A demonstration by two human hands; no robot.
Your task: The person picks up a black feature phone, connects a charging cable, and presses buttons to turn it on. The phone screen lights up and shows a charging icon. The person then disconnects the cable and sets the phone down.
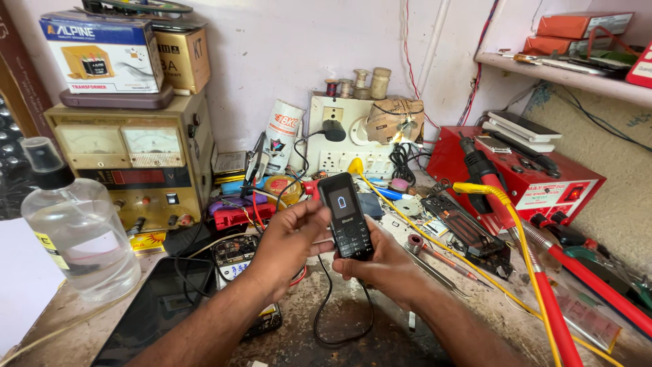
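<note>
hands: L [288,238] + R [380,261] both gripping phone [346,214] | blk keypad type, upright, screen lit w/ battery icon

Bright, even daylight, soft shadows, sharp focus (edges bow with wide-angle distortion).

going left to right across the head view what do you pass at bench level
Clear spray bottle → left hand → black keypad phone → right hand → black circuit board → red-and-yellow handled tool
</note>
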